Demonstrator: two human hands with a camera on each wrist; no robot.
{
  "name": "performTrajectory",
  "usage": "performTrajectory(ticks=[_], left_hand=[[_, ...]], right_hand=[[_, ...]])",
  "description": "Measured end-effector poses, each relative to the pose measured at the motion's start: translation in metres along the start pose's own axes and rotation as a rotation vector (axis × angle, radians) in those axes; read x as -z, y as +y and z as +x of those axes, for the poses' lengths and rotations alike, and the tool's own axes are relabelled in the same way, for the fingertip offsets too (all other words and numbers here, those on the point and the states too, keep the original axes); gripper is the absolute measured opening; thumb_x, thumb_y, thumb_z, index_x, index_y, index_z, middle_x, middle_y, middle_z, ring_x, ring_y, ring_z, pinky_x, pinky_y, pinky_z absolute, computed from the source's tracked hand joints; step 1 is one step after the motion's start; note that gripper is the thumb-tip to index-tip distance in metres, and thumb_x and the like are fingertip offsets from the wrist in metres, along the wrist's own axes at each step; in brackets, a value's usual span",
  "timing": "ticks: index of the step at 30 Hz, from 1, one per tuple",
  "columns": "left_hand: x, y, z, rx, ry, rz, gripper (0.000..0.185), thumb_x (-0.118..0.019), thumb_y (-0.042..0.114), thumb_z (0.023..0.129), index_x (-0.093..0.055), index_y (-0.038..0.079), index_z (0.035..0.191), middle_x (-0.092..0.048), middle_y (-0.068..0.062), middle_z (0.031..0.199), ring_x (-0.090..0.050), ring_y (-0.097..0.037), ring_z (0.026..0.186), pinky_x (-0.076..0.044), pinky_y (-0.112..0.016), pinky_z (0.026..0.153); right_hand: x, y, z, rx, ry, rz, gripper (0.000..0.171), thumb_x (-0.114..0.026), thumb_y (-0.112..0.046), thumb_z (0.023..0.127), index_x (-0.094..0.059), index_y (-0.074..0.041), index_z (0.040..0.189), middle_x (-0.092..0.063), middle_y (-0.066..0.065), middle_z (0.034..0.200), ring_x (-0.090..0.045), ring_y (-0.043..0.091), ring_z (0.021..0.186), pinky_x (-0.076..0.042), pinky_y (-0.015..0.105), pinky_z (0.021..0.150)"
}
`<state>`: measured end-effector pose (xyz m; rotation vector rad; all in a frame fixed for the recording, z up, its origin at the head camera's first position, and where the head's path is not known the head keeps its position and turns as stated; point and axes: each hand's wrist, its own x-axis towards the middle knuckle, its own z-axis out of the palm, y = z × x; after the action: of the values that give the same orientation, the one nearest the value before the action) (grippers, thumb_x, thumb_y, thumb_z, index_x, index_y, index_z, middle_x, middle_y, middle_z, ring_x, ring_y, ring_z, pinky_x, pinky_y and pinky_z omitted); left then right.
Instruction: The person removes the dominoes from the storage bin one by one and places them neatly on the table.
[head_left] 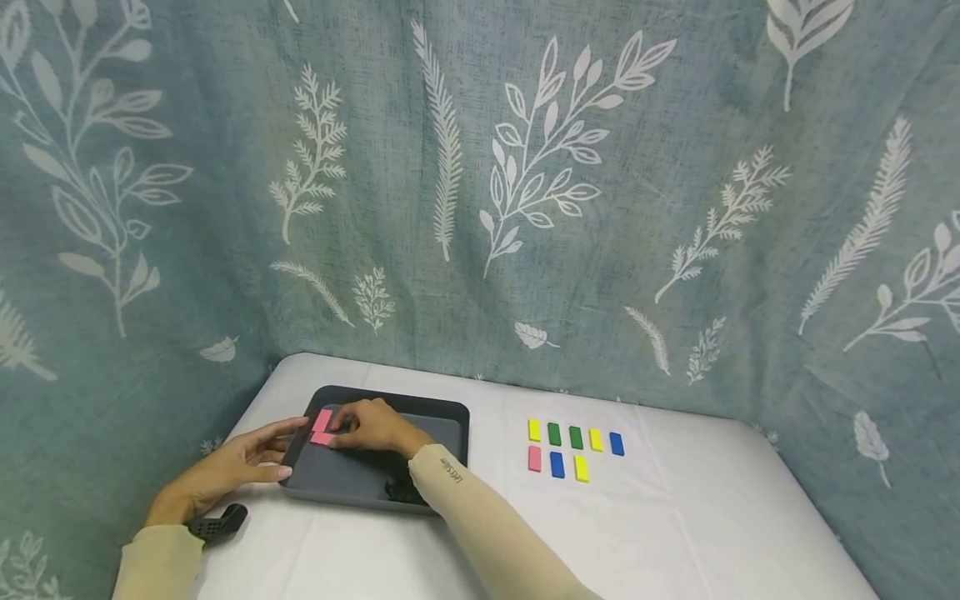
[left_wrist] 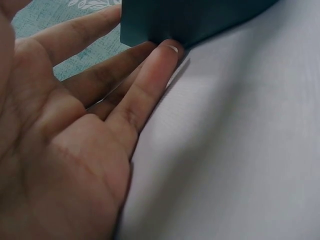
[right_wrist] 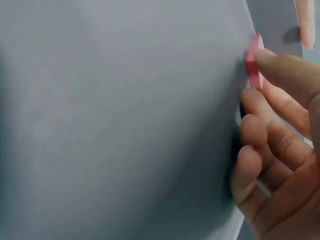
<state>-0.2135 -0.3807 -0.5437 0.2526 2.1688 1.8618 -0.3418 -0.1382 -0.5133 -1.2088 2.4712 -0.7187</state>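
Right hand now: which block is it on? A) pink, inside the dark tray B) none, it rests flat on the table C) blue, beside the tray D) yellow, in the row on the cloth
A: the right hand pinches a pink block at the far left corner of the dark tray.

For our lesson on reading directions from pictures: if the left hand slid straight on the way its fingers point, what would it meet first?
The left hand already has its fingertips at the dark tray's outer left wall, so the tray comes first; the pink block lies just inside, probably next.
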Motion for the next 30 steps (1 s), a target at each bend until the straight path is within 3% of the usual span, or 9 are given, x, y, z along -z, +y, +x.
performTrajectory(ticks=[6, 14, 21, 27, 30], left_hand=[[0.0015, 0.0016, 0.0013, 0.008, 0.010, 0.020, 0.079, -0.072, 0.011, 0.097, -0.028, 0.012, 0.163, -0.038, -0.024, 0.154, -0.047, -0.036, 0.130, -0.045, -0.043, 0.099], [0.0011, 0.0029, 0.0002, 0.033, 0.035, 0.024, 0.082, -0.075, 0.014, 0.095, -0.029, 0.013, 0.163, -0.040, -0.024, 0.152, -0.047, -0.037, 0.131, -0.045, -0.046, 0.101], [0.0004, 0.0048, 0.0000, 0.023, 0.011, 0.033, 0.079, -0.071, 0.014, 0.098, -0.028, 0.016, 0.163, -0.038, -0.022, 0.155, -0.044, -0.035, 0.133, -0.041, -0.051, 0.104], [0.0015, 0.0050, -0.0003, 0.020, 0.017, 0.028, 0.079, -0.072, 0.014, 0.097, -0.028, 0.015, 0.163, -0.036, -0.022, 0.156, -0.044, -0.035, 0.132, -0.042, -0.047, 0.103], [0.0011, 0.0024, 0.0000, 0.019, 0.007, 0.023, 0.078, -0.071, 0.013, 0.098, -0.028, 0.015, 0.163, -0.037, -0.024, 0.155, -0.044, -0.035, 0.132, -0.044, -0.045, 0.101]], right_hand=[[0.0041, 0.0073, -0.0028, 0.003, 0.002, 0.039, 0.035, -0.083, -0.032, 0.089, -0.073, -0.015, 0.118, -0.064, -0.009, 0.071, -0.056, 0.003, 0.059, -0.043, 0.018, 0.056], [0.0050, 0.0055, -0.0024, 0.037, -0.063, 0.042, 0.045, -0.088, -0.033, 0.083, -0.070, -0.019, 0.122, -0.066, -0.010, 0.074, -0.058, 0.001, 0.063, -0.045, 0.018, 0.059], [0.0038, 0.0061, 0.0002, 0.078, 0.003, -0.030, 0.024, -0.079, -0.025, 0.094, -0.074, -0.013, 0.114, -0.064, -0.012, 0.071, -0.057, 0.000, 0.060, -0.045, 0.016, 0.058], [0.0063, 0.0059, -0.0024, 0.019, 0.036, 0.016, 0.025, -0.069, -0.013, 0.099, -0.070, -0.011, 0.124, -0.064, -0.005, 0.073, -0.059, 0.007, 0.057, -0.045, 0.020, 0.055], [0.0046, 0.0041, -0.0025, -0.040, 0.047, 0.008, 0.031, -0.074, -0.029, 0.096, -0.068, -0.013, 0.122, -0.065, -0.005, 0.079, -0.059, 0.007, 0.066, -0.047, 0.021, 0.060]])
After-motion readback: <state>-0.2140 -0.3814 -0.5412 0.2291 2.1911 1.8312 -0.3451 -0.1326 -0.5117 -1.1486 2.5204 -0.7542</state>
